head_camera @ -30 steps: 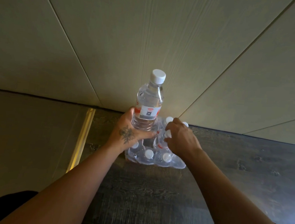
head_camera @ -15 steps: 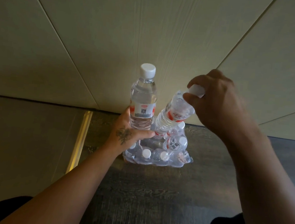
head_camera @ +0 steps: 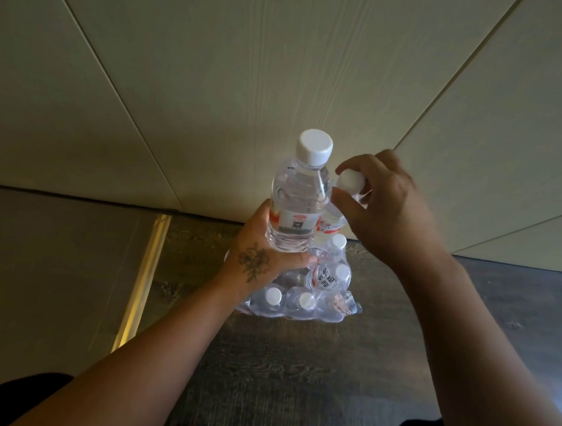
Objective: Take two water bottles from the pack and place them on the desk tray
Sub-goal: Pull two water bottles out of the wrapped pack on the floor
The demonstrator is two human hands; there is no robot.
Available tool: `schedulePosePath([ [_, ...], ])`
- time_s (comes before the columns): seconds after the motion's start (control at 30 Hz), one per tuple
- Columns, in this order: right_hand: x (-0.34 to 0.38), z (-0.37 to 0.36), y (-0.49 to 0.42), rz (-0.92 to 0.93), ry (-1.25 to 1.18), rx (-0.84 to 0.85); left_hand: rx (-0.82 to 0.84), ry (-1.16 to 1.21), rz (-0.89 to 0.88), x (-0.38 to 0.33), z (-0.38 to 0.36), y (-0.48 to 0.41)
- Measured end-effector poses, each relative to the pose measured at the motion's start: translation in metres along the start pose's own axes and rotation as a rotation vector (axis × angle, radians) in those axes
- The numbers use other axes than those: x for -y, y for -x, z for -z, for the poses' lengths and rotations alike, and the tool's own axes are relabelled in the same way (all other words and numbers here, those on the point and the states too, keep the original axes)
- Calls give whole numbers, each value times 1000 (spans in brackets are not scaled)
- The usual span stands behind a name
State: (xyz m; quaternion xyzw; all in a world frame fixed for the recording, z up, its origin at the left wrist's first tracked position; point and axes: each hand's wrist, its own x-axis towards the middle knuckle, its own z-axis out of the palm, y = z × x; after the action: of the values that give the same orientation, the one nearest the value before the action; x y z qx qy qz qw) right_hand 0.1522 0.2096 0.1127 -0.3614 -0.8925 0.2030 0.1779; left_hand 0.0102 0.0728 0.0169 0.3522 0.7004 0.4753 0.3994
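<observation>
Two red-labelled bottles [head_camera: 298, 207] held; label text unreadable

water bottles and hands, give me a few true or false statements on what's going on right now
1. The left hand has a grip on an upright bottle. True.
2. The right hand is empty. False: it holds a second bottle by its cap.
3. The pack lies on the dark floor. True.
4. The pack is empty. False: capped bottles remain inside.
5. A desk tray is in view. False: none shows.
</observation>
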Motion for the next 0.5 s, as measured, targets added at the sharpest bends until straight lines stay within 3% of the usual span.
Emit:
schedulePosePath([
  [0.13, -11, -17, 2, -88, -170, -18, -43, 1, -27, 6, -4, -5],
  [0.27, -28, -35, 5, -252, -437, 243, -65, 38, 2, 7, -4, -5],
  [0.5, -55, -91, 14, -379, -431, 323, -52, 66, 44, 11, 0, -7],
])
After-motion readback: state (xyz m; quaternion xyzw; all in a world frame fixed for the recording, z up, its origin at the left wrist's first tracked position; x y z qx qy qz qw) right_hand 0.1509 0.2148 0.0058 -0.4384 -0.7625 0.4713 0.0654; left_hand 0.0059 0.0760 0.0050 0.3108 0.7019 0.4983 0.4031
